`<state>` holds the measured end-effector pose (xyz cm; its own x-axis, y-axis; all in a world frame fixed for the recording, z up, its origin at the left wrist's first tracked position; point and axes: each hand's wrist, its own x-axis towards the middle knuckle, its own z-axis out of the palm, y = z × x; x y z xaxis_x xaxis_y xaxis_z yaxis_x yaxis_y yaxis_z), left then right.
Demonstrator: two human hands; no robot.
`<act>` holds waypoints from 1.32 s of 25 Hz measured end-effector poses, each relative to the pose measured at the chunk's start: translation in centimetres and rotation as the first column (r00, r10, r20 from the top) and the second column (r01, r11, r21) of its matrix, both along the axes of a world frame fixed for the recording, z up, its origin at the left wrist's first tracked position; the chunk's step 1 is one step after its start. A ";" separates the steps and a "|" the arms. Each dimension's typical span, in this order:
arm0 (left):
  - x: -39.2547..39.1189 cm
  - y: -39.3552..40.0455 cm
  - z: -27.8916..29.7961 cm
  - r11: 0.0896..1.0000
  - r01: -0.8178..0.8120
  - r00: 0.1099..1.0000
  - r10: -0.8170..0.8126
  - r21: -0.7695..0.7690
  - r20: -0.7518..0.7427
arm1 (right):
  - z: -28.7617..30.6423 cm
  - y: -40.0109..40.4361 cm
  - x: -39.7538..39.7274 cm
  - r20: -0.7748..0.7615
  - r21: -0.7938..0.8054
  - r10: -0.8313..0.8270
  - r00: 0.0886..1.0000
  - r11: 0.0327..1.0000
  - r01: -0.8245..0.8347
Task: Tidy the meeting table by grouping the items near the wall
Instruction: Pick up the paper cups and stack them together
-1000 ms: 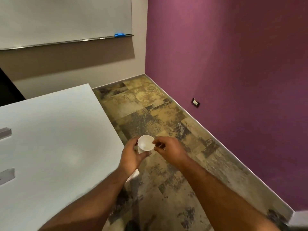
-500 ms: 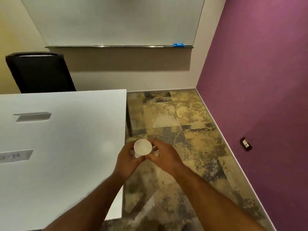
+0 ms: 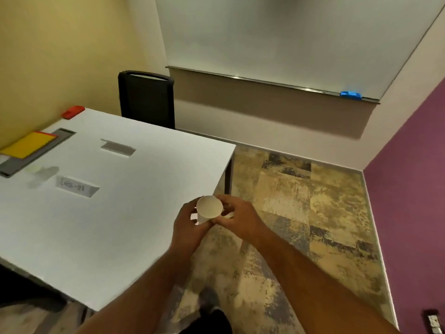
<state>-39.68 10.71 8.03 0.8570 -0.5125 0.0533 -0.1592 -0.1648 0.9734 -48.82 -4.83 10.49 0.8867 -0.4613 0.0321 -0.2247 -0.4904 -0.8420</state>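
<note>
A white paper cup (image 3: 209, 209) is held between both hands just past the right edge of the white meeting table (image 3: 115, 213). My left hand (image 3: 189, 227) grips its left side and my right hand (image 3: 237, 219) its right side. At the table's far left, by the yellow wall, lie a yellow sheet (image 3: 27, 144) on a grey folder (image 3: 14, 165) and a red object (image 3: 73, 111). A clear cup (image 3: 38, 172) stands blurred near the folder. Two white name cards (image 3: 76, 186) (image 3: 118, 147) sit on the tabletop.
A black chair (image 3: 147, 98) stands behind the table's far end. A whiteboard (image 3: 289, 39) with a blue eraser (image 3: 350, 94) hangs on the far wall. Patterned carpet (image 3: 301, 213) runs to the purple wall (image 3: 414, 177) on the right.
The view has swung left, bringing the yellow wall, folder, red object and chair into sight. Both hands still hold the paper cup, now closer to the table's edge.
</note>
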 end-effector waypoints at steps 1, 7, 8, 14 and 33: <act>1.5 -0.8 -0.1 0.999 -0.034 0.999 0.034 0.003 -0.001 | 0.1 -0.8 1.9 -0.001 0.011 0.020 1.000 1.000 -0.020; 13.4 -6.7 -1.3 0.989 -0.145 0.988 0.146 -0.009 0.053 | 1.4 -7.5 14.5 -0.061 -0.007 0.141 0.988 0.990 -0.142; 15.1 -7.7 -1.2 0.988 -0.153 0.986 0.152 0.005 0.064 | 1.9 -8.7 16.2 -0.074 -0.015 0.161 0.984 0.987 -0.162; 26.5 -13.0 2.1 0.988 -0.152 0.983 0.151 0.002 0.106 | 5.1 -14.9 27.1 -0.013 -0.002 0.190 0.982 0.982 -0.190; 39.8 -17.6 -2.2 0.668 -0.706 0.699 0.711 0.236 0.078 | -4.3 -18.4 53.4 0.001 0.047 0.633 0.774 0.773 -0.633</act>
